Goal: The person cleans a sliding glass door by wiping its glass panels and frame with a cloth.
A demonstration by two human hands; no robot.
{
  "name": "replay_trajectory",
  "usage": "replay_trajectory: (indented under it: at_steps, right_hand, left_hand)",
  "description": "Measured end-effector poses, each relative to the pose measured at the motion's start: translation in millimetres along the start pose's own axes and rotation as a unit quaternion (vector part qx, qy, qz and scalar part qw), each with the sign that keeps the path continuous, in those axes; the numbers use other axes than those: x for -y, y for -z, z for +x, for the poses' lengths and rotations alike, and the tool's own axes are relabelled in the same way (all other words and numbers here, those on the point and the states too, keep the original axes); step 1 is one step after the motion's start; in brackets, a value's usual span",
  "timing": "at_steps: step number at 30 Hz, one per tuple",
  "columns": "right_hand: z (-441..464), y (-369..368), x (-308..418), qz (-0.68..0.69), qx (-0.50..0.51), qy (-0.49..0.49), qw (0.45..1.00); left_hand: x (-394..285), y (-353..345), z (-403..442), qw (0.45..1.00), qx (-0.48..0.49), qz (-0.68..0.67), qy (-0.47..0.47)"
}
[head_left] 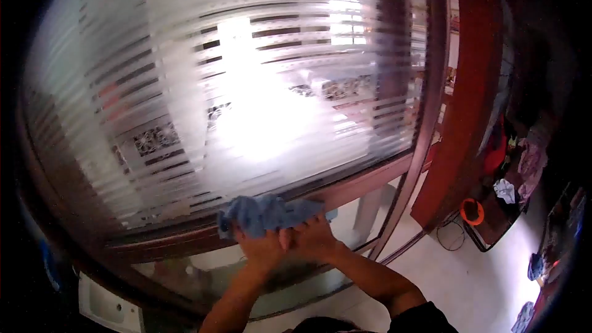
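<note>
Holding a bunched blue cloth (262, 213) in both the left grip (258, 245) and the right grip (312, 235), set close side by side along its lower edge. Closed around the fabric with each, though partly hidden by folds; cannot tell how tightly. Resting the cloth on a brown horizontal frame rail (370, 182), lapping up over the bottom edge of a large translucent ribbed glass panel (345, 126). Reaching up from below with both forearms bare, ending at the right in a short black sleeve (424, 319).

Seen above the rail, across the ribbed glass: broad horizontal streaks, a strong white glare in the middle, and blurred dark-patterned blocks showing through. Set below the rail, a clear lower glass pane (357, 225), partly behind the arms. Bounded on the right by a brown upright frame post (427, 114), and beyond that by a wide reddish-brown wooden panel (470, 95).

Farther right, heaped on or about a dark low stand: a bright orange ring-shaped object (473, 221), a crumpled white cloth (504, 191), a pinkish cloth (531, 163) and a red item (495, 155). Lying near the stand, a thin dark looped wire (439, 229) on the pale smooth floor (462, 280). At the lower left, well apart from the cloth, a white rectangular basin (92, 305).
</note>
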State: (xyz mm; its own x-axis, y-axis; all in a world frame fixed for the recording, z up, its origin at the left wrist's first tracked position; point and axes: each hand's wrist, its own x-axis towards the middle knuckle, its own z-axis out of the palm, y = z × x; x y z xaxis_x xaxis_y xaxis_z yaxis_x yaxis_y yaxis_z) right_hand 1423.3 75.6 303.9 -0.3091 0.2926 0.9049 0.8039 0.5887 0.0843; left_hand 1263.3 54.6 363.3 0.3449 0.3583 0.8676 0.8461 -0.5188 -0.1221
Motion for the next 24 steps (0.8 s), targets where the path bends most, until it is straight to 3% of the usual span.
replay_trajectory:
  at_steps: [2,5,8,9,12,13,15,17,19,24]
  right_hand:
    - [-17,20,-27,-0.011,0.038,-0.069,0.997]
    - [-41,58,-51,-0.134,-0.013,-0.070,0.988]
    - [-66,58,-73,-0.203,0.060,-0.114,0.971]
    - [-68,64,-81,-0.139,0.038,-0.145,0.979]
    - [-59,96,-92,-0.250,0.146,-0.202,0.936]
    - [-73,105,-107,-0.202,0.160,-0.266,0.929]
    - [-82,121,-126,-0.179,0.080,-0.226,0.954]
    - [-75,144,-144,-0.179,0.018,-0.192,0.965]
    - [-62,161,-166,-0.203,-0.020,-0.166,0.965]
    - [9,229,-216,-0.239,-0.063,-0.081,0.966]
  left_hand:
    - [-40,-8,22,0.999,0.006,-0.036,-0.031]
    - [-88,-28,22,0.995,0.014,-0.045,-0.084]
    - [-100,-47,27,0.987,0.072,-0.088,-0.113]
    - [-108,-53,35,0.983,0.077,-0.105,-0.131]
    - [-139,-58,70,0.967,0.118,-0.154,-0.166]
    - [-158,-56,83,0.960,0.136,-0.170,-0.176]
    - [-187,-33,109,0.965,0.101,-0.190,-0.151]
    - [-209,-29,138,0.966,0.096,-0.157,-0.184]
    - [-218,-39,167,0.953,0.123,-0.072,-0.267]
    - [-244,-7,241,0.960,0.081,0.012,-0.267]
